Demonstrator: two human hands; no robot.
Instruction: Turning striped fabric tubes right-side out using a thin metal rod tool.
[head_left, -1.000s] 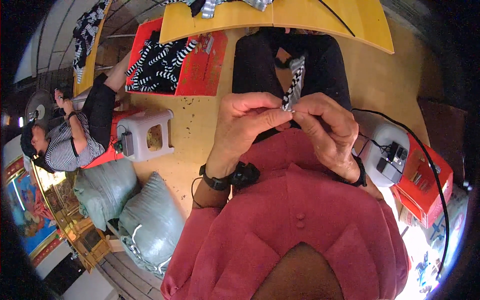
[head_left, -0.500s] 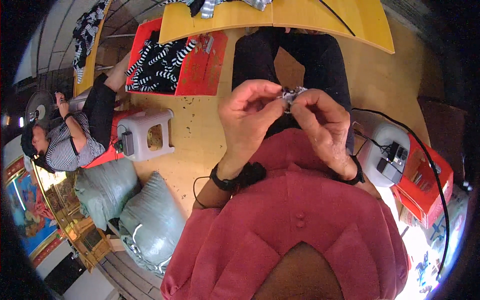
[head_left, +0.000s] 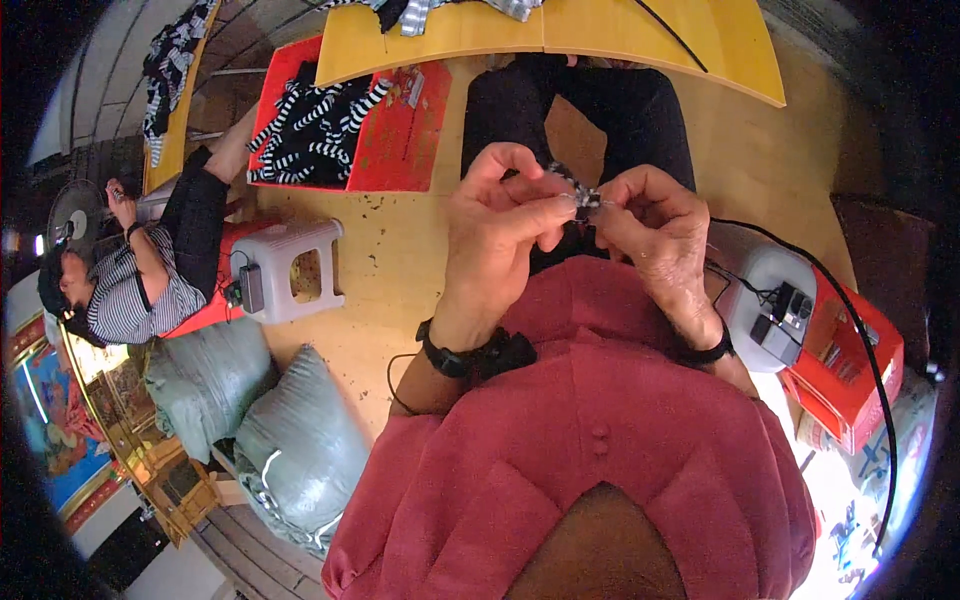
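Note:
A small black-and-white knit piece (head_left: 580, 190) is stretched between my two hands above my lap. My left hand (head_left: 505, 215) pinches its near end between thumb and fingers, partly covering it. Its other end is pinched by the thumb and fingertips of my right hand (head_left: 655, 220). Fine loose threads stick out by the right fingertips. How much of the knit piece lies behind my left fingers is hidden.
A yellow table (head_left: 600, 30) with striped cloth spans the front. To its left stands a red box (head_left: 400, 140) of striped knit items. Grey sacks (head_left: 300, 440) lie left, near a white stool (head_left: 290, 270) and a seated person. A black cable (head_left: 860, 320) curves right past another stool.
My hands have shifted slightly apart, and the left has turned. More of the knit piece's black-and-white pattern now shows between them.

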